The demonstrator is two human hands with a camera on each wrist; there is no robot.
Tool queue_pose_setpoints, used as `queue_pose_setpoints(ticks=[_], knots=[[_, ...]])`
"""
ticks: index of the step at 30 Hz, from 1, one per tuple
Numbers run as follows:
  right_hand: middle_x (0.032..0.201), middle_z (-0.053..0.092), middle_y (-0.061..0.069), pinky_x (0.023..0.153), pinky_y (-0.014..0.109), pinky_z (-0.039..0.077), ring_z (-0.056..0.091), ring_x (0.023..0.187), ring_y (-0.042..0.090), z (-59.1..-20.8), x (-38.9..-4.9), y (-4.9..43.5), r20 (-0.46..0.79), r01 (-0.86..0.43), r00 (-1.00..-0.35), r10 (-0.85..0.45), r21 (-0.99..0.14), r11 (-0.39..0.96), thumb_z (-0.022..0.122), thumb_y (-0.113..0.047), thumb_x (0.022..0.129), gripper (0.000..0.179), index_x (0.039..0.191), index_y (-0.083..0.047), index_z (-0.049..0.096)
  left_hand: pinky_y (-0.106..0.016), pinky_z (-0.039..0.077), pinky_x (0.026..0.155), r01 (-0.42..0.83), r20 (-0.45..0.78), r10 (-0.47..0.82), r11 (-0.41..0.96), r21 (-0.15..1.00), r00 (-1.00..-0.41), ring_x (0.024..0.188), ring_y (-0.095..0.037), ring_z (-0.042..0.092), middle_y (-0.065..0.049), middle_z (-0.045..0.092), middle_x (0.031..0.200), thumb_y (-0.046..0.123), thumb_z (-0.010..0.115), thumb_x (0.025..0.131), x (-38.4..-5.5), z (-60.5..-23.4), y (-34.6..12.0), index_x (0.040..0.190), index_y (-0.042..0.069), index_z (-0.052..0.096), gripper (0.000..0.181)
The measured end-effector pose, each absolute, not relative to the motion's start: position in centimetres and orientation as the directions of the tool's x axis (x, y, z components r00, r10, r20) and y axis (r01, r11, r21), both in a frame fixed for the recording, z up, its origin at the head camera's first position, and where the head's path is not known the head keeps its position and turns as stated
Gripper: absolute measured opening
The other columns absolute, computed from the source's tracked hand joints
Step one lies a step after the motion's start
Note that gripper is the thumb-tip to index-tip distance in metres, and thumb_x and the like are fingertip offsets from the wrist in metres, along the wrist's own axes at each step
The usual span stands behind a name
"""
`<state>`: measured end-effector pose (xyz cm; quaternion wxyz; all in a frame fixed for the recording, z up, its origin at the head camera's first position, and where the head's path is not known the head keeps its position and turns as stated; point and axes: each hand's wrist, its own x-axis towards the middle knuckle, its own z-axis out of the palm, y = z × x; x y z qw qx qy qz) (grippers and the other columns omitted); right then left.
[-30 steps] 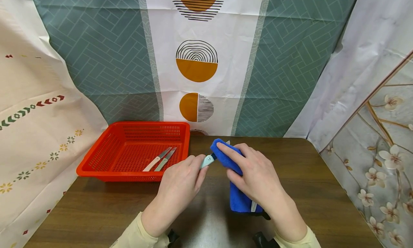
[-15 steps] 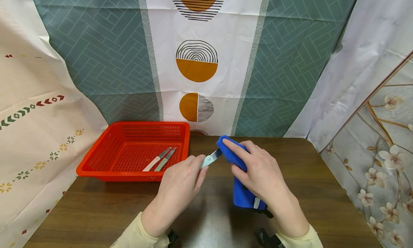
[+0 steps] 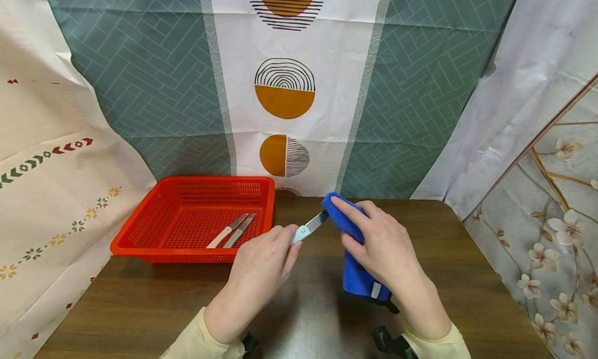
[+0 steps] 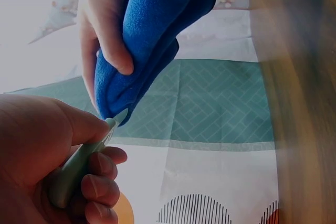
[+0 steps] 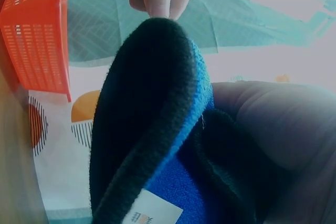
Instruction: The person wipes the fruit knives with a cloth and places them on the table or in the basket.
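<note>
My left hand (image 3: 263, 258) grips the pale mint handle of a small knife (image 3: 303, 232), its blade pointing up and to the right. In the left wrist view the fingers curl round that handle (image 4: 73, 171). A folded blue cloth (image 3: 362, 276) with a white label is pinched by my right hand (image 3: 380, 245), the index finger lying along its top edge. The cloth wraps the blade's tip end, while the part of the blade by the handle shows bare. In the right wrist view the cloth (image 5: 178, 182) hangs down and hides the knife.
A red plastic basket (image 3: 140, 239) stands on the left of the brown wooden table (image 3: 444, 245). Two knives lie in it, one with a cream handle (image 3: 218, 238), one with a green handle (image 3: 233, 239). Patterned curtains (image 3: 411, 89) close off the back and sides.
My right hand has slid the blue cloth up and to the right along the blade towards its tip, baring more metal by the handle. The left hand and knife have stayed put.
</note>
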<state>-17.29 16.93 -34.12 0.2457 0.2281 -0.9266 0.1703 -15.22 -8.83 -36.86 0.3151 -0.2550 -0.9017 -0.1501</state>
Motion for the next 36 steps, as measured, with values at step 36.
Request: queue_pose_setpoints(ticks=[36], knots=[[0.118, 0.066, 0.011, 0.071, 0.045, 0.053, 0.062, 0.090, 0.025, -35.5, -17.8, 20.1, 0.376, -0.401, -0.873, -0.312, -0.187, 0.897, 0.072, -0.021, 0.099, 0.070, 0.165, -0.030, 0.053, -0.031, 0.038, 0.045, 0.395, 0.568, 0.289, 0.916, 0.070, -0.771, 0.054, -0.017, 0.046, -0.003, 0.058, 0.076, 0.018, 0.083, 0.099, -16.2, -36.8, -16.2, 0.112, 0.004, 0.067, 0.025]])
